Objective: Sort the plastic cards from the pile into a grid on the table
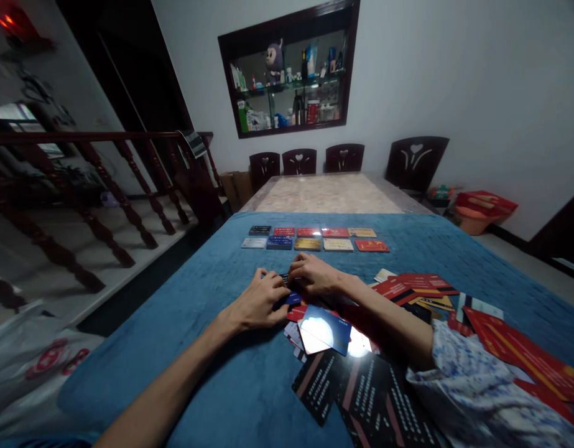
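My left hand point(261, 303) is closed at the edge of a blue card point(293, 298), thumb on the near side and fingers curled over the far side. Close against it, my right hand point(313, 274) bends its fingers downward; its fingertips and whatever they grip are hidden. Part of a dark card shows between the two hands. Just below them lies a loose pile with a shiny blue card point(336, 328) on top and red cards partly covered. Black cards with white print point(317, 379) spread out nearer to me.
Two rows of cards, including a gold card point(308, 244) and a red card point(372, 246), lie beyond my hands on the blue cloth point(198, 348). More red cards point(421, 284) are heaped by my right forearm. Chairs point(345, 157) stand past the table's bare far end point(324, 193).
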`<action>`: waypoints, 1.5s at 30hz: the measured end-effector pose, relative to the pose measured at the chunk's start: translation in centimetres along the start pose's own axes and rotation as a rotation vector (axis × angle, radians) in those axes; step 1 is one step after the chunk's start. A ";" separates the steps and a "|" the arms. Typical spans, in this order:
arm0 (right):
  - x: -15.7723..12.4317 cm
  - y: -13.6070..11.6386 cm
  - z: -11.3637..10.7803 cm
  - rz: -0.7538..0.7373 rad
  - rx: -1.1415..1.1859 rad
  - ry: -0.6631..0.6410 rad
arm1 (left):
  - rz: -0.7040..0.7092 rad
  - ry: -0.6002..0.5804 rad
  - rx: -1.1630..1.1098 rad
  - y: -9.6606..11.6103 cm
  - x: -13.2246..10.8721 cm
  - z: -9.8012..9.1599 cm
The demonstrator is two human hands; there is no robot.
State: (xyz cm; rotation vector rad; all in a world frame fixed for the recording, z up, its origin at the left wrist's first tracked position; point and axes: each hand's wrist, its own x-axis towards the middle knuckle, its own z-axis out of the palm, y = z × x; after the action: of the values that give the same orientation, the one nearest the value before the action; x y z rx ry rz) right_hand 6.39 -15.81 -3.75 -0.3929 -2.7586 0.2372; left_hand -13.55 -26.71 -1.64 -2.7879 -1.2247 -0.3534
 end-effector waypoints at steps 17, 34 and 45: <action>0.0 0.6 0.4 0.045 -0.023 -0.019 | 0.071 0.174 0.389 -2.9 0.1 1.2; -0.1 0.8 0.8 0.062 -0.175 0.190 | 0.016 0.398 -0.221 -3.9 -0.5 1.5; -0.1 1.5 1.1 0.068 -0.262 0.344 | -0.155 0.420 -0.222 -5.0 -0.6 2.4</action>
State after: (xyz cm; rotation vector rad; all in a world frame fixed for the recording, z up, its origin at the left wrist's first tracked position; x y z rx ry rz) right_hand 6.47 -14.56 -5.07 -0.5391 -2.4418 -0.1649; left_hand -17.22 -23.39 -4.19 -2.5893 -1.3599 -1.0839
